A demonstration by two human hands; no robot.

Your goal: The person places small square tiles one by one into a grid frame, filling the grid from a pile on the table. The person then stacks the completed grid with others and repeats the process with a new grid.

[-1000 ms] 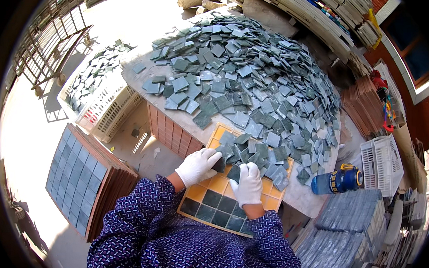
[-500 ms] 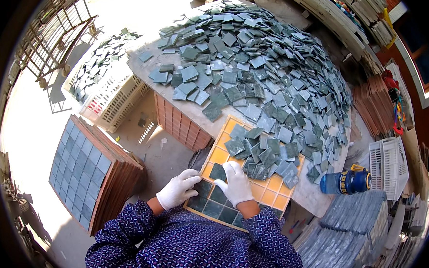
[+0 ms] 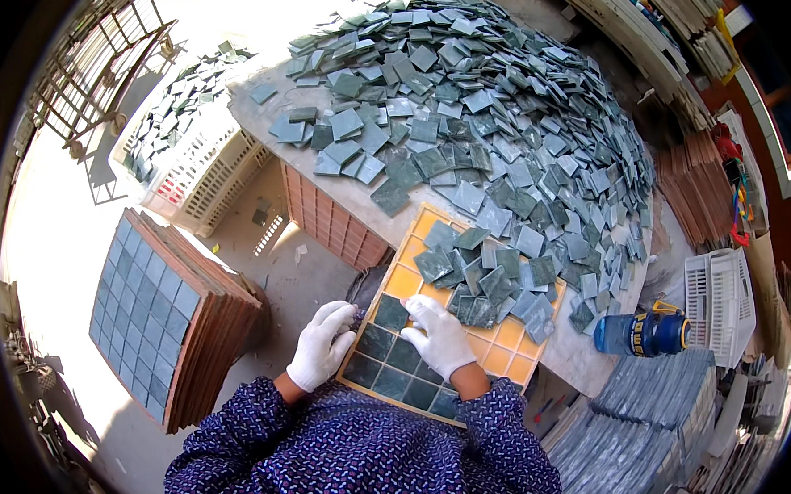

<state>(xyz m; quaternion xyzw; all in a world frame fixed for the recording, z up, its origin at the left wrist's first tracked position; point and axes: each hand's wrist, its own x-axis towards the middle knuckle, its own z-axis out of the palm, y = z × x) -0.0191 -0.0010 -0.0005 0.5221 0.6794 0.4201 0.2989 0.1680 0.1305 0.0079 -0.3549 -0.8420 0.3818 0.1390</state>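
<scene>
A wooden-framed grid tray (image 3: 404, 282) with yellow-orange cells lies slanted in front of me, its near rows filled with dark green square tiles. One dark green tile (image 3: 391, 312) sits in a cell beyond those rows. My right hand (image 3: 443, 338), in a white glove, is over the tray, its fingertips at that tile's right edge and its thumb apart from them. My left hand (image 3: 320, 347), also gloved in white, is beside the tray's left edge, fingers loosely bent and holding nothing visible. A loose heap of green tiles (image 3: 496, 282) covers the tray's far right part.
A large tile pile (image 3: 459, 92) spreads over the table (image 3: 254, 107). At left are a white crate (image 3: 204, 181) of tiles and a stack of tile-topped trays (image 3: 148, 305). On the right are a blue bottle (image 3: 637, 334), a white basket (image 3: 719, 306) and stacked grey tiles (image 3: 642, 422).
The tile by my right fingers has shifted slightly left and now lies square in its cell. My left hand has drawn back to the left, away from the tray's near tiles.
</scene>
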